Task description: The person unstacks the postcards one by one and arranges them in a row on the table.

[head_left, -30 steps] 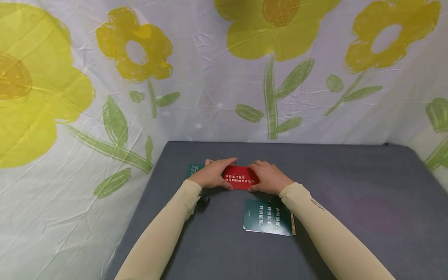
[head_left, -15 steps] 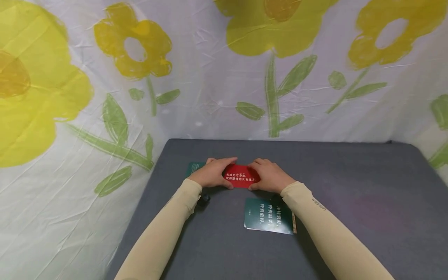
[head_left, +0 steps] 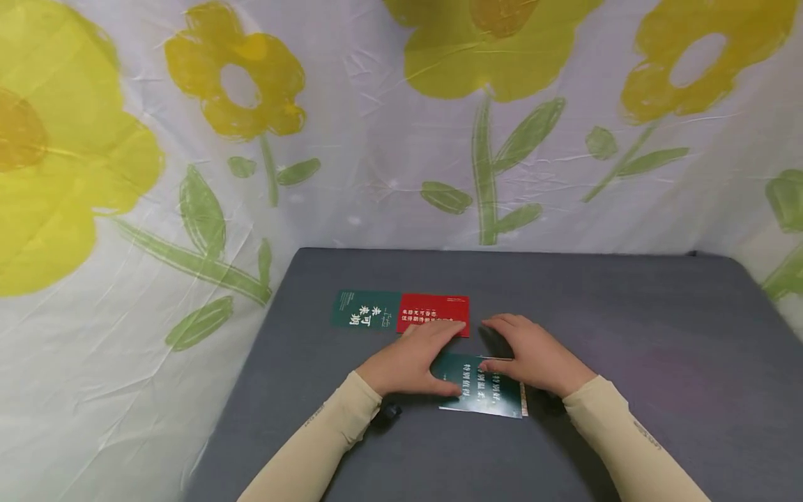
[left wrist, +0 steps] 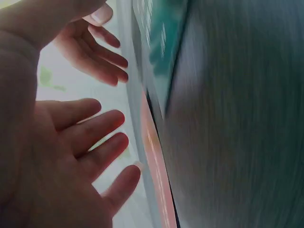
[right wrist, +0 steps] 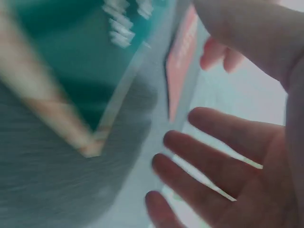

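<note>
In the head view, my left hand (head_left: 408,362) hovers at the left side of a small stack of cards, fingers spread and holding nothing. The top card is dark green (head_left: 467,406) with white lettering, and a brown-edged card peeks out beneath it on the right. My right hand (head_left: 539,359) is over the stack's right side, its thumb overlapping the top card. In the right wrist view its fingers (right wrist: 209,166) are spread apart. Behind the hands lies a red card (head_left: 450,305) with white writing, partly covered by my left fingers.
Another green card (head_left: 366,310) lies flat against the red card's left edge. All rest on a dark grey table (head_left: 615,314). A white cloth with yellow flowers (head_left: 351,139) hangs behind the table and along its left side.
Both hands have let go of the red card and come back toward the body, to the green-topped stack. The red card stays flat beside the green one, now uncovered.
</note>
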Demonstrator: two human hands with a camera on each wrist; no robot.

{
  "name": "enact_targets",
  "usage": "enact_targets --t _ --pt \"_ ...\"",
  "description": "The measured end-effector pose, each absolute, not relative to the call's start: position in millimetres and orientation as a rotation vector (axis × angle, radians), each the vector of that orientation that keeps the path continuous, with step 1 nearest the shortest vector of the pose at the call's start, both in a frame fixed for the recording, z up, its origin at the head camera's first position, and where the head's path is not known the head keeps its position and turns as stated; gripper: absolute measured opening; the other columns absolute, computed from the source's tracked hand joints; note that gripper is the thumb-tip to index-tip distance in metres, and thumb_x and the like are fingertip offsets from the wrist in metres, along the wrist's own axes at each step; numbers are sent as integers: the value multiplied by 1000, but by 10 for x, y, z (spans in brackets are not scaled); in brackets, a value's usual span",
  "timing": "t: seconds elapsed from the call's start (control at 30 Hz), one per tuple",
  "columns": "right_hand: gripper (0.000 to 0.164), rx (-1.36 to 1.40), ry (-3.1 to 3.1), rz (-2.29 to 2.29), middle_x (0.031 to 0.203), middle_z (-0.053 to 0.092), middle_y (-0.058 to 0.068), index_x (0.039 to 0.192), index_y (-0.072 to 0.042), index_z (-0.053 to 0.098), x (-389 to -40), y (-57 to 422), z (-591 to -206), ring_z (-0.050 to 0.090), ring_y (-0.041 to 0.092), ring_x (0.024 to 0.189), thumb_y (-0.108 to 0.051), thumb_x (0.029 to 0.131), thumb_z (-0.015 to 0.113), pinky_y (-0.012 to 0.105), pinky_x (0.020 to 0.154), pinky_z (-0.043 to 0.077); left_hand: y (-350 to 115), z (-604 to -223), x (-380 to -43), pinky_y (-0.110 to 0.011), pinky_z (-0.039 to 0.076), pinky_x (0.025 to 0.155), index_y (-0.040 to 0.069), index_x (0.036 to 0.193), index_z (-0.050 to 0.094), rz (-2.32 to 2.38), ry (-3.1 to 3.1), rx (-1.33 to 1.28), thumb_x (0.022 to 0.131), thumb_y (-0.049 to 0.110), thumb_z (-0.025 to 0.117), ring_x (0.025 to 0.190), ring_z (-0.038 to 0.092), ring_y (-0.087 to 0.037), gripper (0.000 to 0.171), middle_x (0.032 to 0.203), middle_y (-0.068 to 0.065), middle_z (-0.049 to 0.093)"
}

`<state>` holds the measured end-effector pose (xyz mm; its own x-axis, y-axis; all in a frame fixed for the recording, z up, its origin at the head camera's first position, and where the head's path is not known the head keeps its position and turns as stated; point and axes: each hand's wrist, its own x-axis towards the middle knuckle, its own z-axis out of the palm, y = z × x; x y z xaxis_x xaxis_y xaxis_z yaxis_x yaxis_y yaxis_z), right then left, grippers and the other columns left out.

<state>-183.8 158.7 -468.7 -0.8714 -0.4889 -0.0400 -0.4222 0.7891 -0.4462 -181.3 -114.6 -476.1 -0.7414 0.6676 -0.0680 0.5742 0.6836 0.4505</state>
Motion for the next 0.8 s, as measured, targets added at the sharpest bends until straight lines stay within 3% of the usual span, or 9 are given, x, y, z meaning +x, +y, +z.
enact_targets --t 0.23,0.43,0.6,0.8 --pt "92 -742 2832 -701 148 65 9 150 -10 62 -1406 1714 -4784 62 32 134 -58 78 94 55 108 56 -1054 -4733 -1578 -49 34 131 18 171 32 546 2626 1029 82 58 88 159 37 -20 113 171 1 41" --pt "104 -754 2831 -699 146 62 6 151 -10 60 -1311 1703 -4833 60 30 131 -61 69 98 54 106 57 -1075 -4756 -1561 -48 35 130 21 172 31 581 2563 1004 85 54 86 156 41 -17 108 170 4 42" --pt "112 -744 2781 -706 149 58 8 156 -11 55 -1309 1695 -4835 55 32 135 -58 66 101 56 108 55 -1069 -4741 -1533 -46 36 130 20 171 31 531 2579 981 85 48 88 154 43 -19 106 168 2 46" --pt "104 -755 2799 -686 144 59 5 155 -10 56 -1312 1713 -4839 56 27 130 -46 68 102 51 106 57 -1009 -4726 -1529 -46 39 128 18 170 35 440 2615 1004 84 44 89 150 47 -20 105 164 1 50"
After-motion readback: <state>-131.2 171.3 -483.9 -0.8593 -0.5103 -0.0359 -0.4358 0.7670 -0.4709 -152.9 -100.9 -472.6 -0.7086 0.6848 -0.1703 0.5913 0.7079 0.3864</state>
